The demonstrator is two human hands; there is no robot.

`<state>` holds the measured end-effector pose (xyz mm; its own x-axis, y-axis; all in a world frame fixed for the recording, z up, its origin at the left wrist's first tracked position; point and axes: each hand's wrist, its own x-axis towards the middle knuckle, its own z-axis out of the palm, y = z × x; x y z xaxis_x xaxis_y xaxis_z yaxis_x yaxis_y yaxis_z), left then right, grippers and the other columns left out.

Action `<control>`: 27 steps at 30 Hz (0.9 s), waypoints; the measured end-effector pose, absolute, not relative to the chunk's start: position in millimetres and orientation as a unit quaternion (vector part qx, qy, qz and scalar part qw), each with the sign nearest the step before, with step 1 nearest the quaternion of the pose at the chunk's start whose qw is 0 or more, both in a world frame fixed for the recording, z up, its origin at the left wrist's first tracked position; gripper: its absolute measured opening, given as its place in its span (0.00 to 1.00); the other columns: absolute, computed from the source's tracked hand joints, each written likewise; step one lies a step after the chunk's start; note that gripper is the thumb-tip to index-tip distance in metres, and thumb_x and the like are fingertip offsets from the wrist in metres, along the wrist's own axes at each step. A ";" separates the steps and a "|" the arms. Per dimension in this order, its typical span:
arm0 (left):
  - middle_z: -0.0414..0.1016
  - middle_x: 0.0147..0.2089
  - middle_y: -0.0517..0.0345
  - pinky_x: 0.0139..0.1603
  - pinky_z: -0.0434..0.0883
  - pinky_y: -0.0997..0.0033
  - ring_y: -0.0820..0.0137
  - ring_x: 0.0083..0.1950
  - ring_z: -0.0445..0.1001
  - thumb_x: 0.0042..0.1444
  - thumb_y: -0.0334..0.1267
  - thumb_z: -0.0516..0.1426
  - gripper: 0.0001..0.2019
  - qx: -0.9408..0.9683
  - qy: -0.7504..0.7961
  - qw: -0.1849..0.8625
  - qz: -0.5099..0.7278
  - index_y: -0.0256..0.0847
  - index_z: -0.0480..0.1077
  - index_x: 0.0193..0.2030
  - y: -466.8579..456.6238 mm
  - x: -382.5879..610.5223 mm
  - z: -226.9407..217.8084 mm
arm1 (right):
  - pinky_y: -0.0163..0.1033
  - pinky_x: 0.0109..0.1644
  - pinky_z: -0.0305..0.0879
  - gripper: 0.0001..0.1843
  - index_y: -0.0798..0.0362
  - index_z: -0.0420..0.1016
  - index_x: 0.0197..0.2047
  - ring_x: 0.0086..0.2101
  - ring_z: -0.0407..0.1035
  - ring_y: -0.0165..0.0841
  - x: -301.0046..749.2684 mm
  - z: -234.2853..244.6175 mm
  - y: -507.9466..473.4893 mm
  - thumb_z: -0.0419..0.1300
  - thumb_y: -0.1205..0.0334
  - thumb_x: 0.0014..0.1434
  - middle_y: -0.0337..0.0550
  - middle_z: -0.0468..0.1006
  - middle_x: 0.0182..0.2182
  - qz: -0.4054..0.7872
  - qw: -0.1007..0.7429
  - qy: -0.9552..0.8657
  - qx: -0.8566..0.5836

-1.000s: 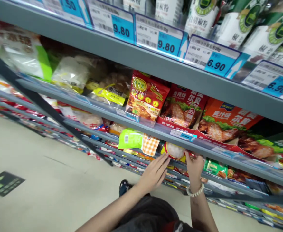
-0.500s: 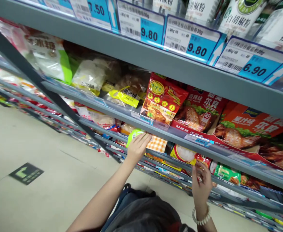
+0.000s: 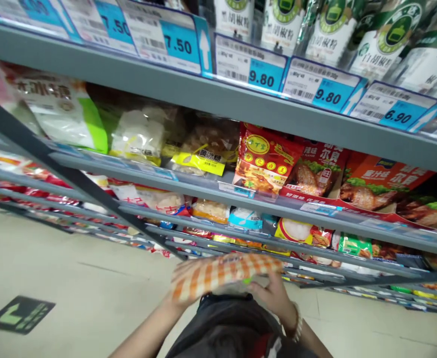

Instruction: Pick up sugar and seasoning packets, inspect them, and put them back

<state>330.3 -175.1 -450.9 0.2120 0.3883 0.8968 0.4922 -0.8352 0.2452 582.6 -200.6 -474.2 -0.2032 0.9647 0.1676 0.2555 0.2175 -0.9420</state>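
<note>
Both hands hold an orange-and-white checked packet (image 3: 218,274) with a green edge, lying flat in front of the shelves at waist height. My left hand (image 3: 179,278) grips its left end, fingers partly hidden and blurred. My right hand (image 3: 274,296), with a bead bracelet at the wrist, holds it from beneath on the right. The packet hangs clear of the shelf it came from, the grey shelf (image 3: 240,231) with small packets.
Grey shop shelving fills the view. Red seasoning packets (image 3: 266,159) and bags of rock sugar (image 3: 199,149) stand on the shelf above. Pepper tins (image 3: 330,30) and blue price tags (image 3: 263,74) run along the top. The beige floor bears a green arrow mark (image 3: 19,314).
My left hand reached up to the green-and-checked packet on the shelf and pulled it out. Both hands now hold it lower down, off the shelf. The view has shifted left.
</note>
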 end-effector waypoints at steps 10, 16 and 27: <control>0.76 0.30 0.54 0.32 0.70 0.71 0.66 0.33 0.74 0.63 0.54 0.54 0.21 -0.554 -0.542 -0.394 -0.494 0.35 0.71 0.34 -157.7 335.3 -473.2 | 0.44 0.55 0.72 0.33 0.52 0.70 0.55 0.50 0.74 0.41 524.4 -474.1 -182.5 0.72 0.49 0.50 0.48 0.76 0.53 0.595 0.475 -0.477 -0.439; 0.78 0.47 0.48 0.49 0.73 0.65 0.63 0.46 0.76 0.60 0.55 0.58 0.23 -0.514 -0.457 -0.525 -0.501 0.36 0.70 0.48 -147.2 334.7 -477.7 | 0.48 0.56 0.71 0.34 0.55 0.73 0.51 0.49 0.73 0.43 513.9 -476.8 -180.5 0.74 0.45 0.45 0.50 0.77 0.51 0.583 0.481 -0.407 -0.513; 0.76 0.50 0.42 0.43 0.71 0.66 0.60 0.50 0.75 0.57 0.67 0.55 0.36 -0.515 -0.429 -0.626 -0.399 0.34 0.68 0.56 -156.2 317.9 -497.9 | 0.40 0.52 0.70 0.35 0.57 0.72 0.52 0.50 0.71 0.39 558.5 -429.9 -129.1 0.69 0.41 0.50 0.51 0.76 0.51 0.362 0.595 -0.380 -0.609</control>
